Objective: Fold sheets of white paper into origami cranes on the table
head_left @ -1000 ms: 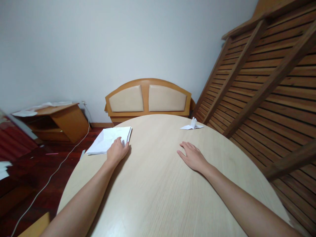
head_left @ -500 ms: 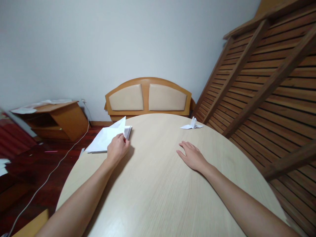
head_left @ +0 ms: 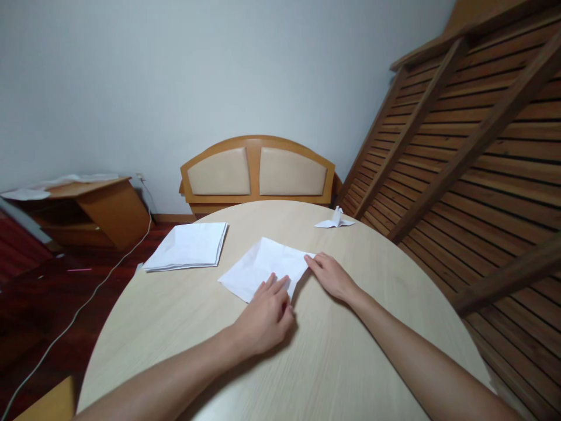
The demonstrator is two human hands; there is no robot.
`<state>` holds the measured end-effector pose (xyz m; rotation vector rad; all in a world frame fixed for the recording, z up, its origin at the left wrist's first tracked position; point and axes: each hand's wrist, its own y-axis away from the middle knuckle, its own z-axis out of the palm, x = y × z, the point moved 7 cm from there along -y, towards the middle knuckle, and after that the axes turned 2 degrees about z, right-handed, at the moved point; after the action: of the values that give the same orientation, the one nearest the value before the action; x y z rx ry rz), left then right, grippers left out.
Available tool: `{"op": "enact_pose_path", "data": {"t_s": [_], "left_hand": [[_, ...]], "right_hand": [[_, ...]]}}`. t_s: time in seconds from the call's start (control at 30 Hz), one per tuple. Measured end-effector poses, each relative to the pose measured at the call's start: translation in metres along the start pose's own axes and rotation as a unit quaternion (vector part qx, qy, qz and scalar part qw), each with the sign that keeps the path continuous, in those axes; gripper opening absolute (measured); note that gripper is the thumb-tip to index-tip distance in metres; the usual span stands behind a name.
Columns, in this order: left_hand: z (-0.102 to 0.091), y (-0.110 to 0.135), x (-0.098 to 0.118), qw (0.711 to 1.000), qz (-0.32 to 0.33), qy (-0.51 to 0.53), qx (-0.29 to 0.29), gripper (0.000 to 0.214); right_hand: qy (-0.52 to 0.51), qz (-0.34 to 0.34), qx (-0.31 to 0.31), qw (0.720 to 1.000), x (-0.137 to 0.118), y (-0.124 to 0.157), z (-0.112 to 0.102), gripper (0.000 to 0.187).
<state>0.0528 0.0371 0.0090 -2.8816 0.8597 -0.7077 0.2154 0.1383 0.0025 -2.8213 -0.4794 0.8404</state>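
Observation:
A white square sheet of paper lies turned cornerwise in the middle of the round table. My right hand pinches its right corner between thumb and fingers, and the edge there lifts slightly. Over the near part of the sheet is my left hand, its fingers stretched out and apart on the paper. The left hand covers the sheet's near corner. To the left sits a stack of white paper. A folded white paper crane stands near the table's far right edge, beyond my right hand.
The pale wooden round table fills the foreground. Behind it stands a padded headboard against the wall. Slatted wooden panels lean at the right. At the left are a low cabinet and a white cable on the floor.
My left hand has brought a sheet from the stack rightward to the middle of the table. My right hand, empty before, has closed on its right corner. The view has shifted slightly.

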Motion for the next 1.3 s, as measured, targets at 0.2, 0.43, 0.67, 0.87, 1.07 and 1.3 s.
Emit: {"op": "enact_pose_path", "data": {"t_s": [0.2,0.43,0.67,0.87,1.07,1.3], "left_hand": [[-0.015,-0.002,0.001,0.993,0.035,0.11,0.013,0.021],[-0.011,-0.008,-0.041,0.997,0.063,-0.046,0.005,0.061],[0.003,-0.011,-0.045,0.995,0.039,-0.086,-0.025,0.066],[0.003,-0.015,-0.063,0.995,0.008,-0.089,-0.047,0.06],[-0.01,-0.017,-0.072,0.989,-0.037,-0.139,-0.014,0.058],[0.005,-0.015,-0.058,0.993,0.04,-0.091,-0.066,0.063]], "right_hand": [[-0.026,-0.037,-0.054,0.998,0.0,0.001,0.001,0.038],[0.037,-0.03,-0.015,0.999,0.02,0.005,-0.013,0.033],[0.008,-0.113,-0.06,0.992,-0.047,0.031,0.011,0.056],[0.06,-0.107,-0.165,0.979,-0.053,0.041,0.044,0.076],[0.126,-0.037,-0.137,0.982,-0.03,0.029,0.038,0.079],[0.134,-0.051,-0.131,0.981,-0.023,0.017,0.043,0.078]]}}
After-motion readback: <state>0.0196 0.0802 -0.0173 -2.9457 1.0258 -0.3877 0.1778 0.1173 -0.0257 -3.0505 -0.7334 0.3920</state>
